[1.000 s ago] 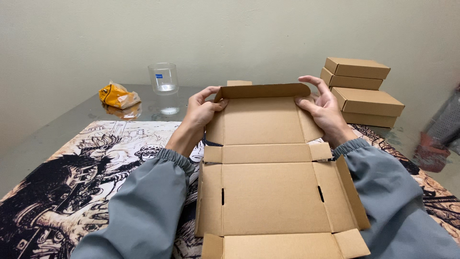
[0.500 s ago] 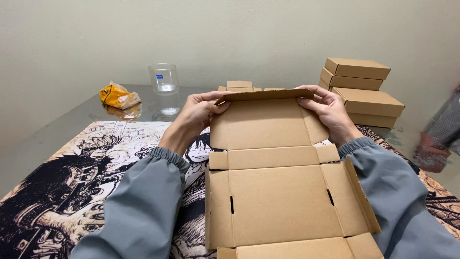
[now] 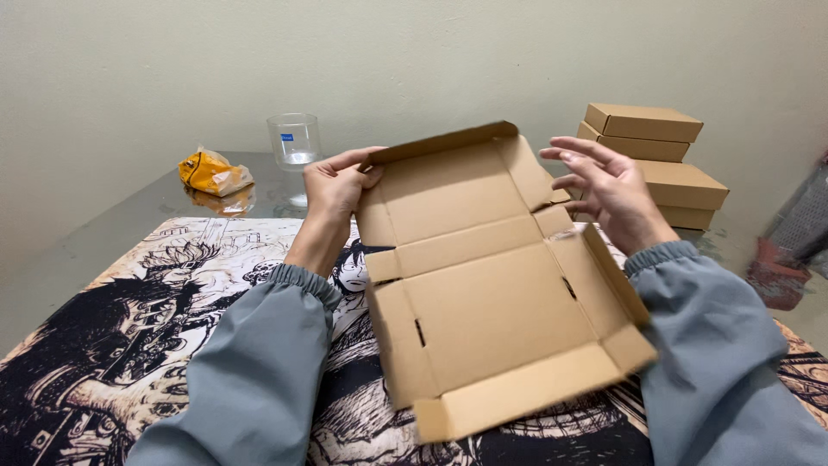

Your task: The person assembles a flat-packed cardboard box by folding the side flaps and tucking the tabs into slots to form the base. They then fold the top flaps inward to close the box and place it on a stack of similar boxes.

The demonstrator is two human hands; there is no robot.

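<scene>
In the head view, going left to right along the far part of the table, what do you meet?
Yellow wrapper → clear glass → left hand, gripping the far left corner of the unfolded cardboard box → right hand, open beside the box's right flap → stack of closed cardboard boxes.

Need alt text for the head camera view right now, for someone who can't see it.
A person's left hand grips the far left corner of an unfolded cardboard box blank, tilted above a black-and-white illustrated mat, while the right hand hovers open beside its right flap. Behind stand a glass, a yellow wrapper and stacked closed boxes.
</scene>
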